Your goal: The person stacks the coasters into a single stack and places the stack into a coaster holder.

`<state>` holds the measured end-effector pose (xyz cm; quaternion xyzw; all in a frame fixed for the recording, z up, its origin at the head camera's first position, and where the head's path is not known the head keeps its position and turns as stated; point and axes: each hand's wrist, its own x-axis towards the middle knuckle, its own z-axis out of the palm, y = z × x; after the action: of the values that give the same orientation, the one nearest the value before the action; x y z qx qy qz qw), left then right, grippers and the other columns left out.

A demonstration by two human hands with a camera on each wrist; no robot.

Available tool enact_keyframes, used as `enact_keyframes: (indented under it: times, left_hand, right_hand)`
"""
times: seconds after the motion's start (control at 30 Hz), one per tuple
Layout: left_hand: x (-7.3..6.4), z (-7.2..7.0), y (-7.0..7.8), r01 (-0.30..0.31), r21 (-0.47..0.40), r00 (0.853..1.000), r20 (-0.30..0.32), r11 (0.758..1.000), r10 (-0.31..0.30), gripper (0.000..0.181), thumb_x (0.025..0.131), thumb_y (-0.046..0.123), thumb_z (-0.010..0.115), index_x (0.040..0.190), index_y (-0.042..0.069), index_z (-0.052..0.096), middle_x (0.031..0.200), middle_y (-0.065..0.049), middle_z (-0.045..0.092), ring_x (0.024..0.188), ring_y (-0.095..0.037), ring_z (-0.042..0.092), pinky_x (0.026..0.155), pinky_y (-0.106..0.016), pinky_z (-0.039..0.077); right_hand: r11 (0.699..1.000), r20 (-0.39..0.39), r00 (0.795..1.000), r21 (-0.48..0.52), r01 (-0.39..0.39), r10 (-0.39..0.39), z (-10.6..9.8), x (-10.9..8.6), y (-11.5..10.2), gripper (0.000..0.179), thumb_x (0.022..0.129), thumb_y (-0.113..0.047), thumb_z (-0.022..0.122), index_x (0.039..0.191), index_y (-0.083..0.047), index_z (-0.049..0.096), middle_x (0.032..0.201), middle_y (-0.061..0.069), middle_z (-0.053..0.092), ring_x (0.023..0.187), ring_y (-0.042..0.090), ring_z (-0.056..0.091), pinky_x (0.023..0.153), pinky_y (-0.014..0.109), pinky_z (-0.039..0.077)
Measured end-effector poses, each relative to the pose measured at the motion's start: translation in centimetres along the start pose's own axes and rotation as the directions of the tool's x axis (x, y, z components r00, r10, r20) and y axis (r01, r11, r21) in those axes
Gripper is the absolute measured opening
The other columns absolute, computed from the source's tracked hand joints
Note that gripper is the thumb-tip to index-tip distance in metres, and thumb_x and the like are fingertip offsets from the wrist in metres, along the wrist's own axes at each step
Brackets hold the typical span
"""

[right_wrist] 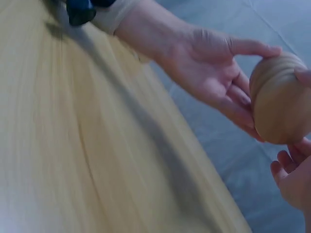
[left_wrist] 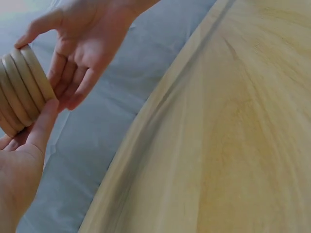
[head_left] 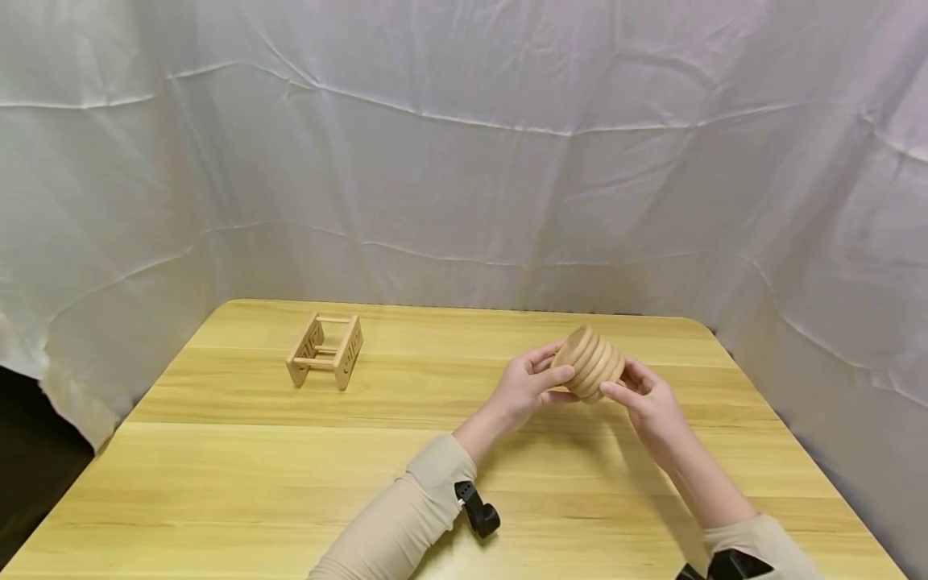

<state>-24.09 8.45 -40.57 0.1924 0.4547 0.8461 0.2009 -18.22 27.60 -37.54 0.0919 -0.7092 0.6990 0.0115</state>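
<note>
Both hands hold a stack of several round wooden coasters (head_left: 593, 364) above the right part of the table, tilted on its side in the head view. The left hand (head_left: 524, 382) grips the stack's left end, its thumb lying across the rims. From the right, the right hand (head_left: 650, 411) pinches the other end, thumb at the lower edge. In the left wrist view the coasters (left_wrist: 22, 87) show as parallel discs, with the right hand (left_wrist: 92, 48) above and the left hand (left_wrist: 19, 179) below. The right wrist view shows a broad flat face of the coaster stack (right_wrist: 282, 109).
A small wooden rack (head_left: 346, 354) with letters cut into its side panels and dowels between them stands toward the back left of the wooden table (head_left: 290, 475). Pale grey cloth (head_left: 464, 177) hangs behind the table and along its sides.
</note>
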Motion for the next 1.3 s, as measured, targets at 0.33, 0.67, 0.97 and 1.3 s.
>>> enact_keyframes:
  times: [0.33, 0.67, 0.97, 1.3]
  left_hand:
    - [-0.4, -0.6, 1.2, -0.068, -0.064, 0.998, 0.003, 0.996, 0.069, 0.058, 0.091, 0.009, 0.064, 0.144, -0.001, 0.043, 0.133, -0.019, 0.057, 0.105, -0.016, 0.064, 0.097, -0.055, 0.052]
    - [-0.4, -2.2, 2.9, -0.06, 0.02, 0.997, 0.056, 0.998, 0.059, 0.067, 0.086, 0.014, 0.074, 0.142, -0.003, 0.043, 0.129, -0.012, 0.059, 0.106, -0.015, 0.063, 0.099, -0.049, 0.052]
    - [-0.9, -3.7, 5.2, -0.039, 0.247, 0.998, 0.062, 0.968, 0.025, 0.054, 0.088, -0.005, 0.063, 0.138, -0.005, 0.046, 0.134, -0.024, 0.054, 0.102, -0.016, 0.067, 0.095, -0.041, 0.056]
    - [-2.1, -6.0, 8.1, -0.061, 0.59, 0.998, 0.034, 0.805, 0.05, 0.051, 0.082, 0.006, 0.075, 0.13, 0.002, 0.057, 0.124, -0.021, 0.064, 0.106, -0.021, 0.066, 0.089, -0.031, 0.058]
  right_hand:
    - [0.972, -0.032, 0.998, 0.226, 0.056, -0.05, 2.4, 1.0, -1.3, 0.035, 0.094, 0.002, 0.055, 0.126, -0.013, 0.052, 0.123, -0.001, 0.056, 0.111, 0.007, 0.056, 0.098, 0.016, 0.049]
    - [0.974, -0.027, 0.998, 0.22, 0.056, -0.051, 3.3, 1.5, -1.8, 0.038, 0.093, 0.004, 0.057, 0.127, -0.012, 0.052, 0.123, -0.002, 0.056, 0.111, 0.007, 0.058, 0.098, 0.015, 0.049]
    - [0.978, 0.012, 0.998, 0.202, 0.059, -0.062, 4.1, 2.1, -2.0, 0.039, 0.091, 0.005, 0.06, 0.126, -0.012, 0.053, 0.119, -0.003, 0.059, 0.107, 0.007, 0.06, 0.095, 0.016, 0.051]
    - [0.979, 0.075, 0.997, 0.201, 0.015, -0.031, 6.1, 3.5, -2.0, 0.043, 0.089, 0.003, 0.063, 0.128, -0.01, 0.051, 0.119, -0.005, 0.06, 0.108, 0.008, 0.06, 0.097, 0.018, 0.051]
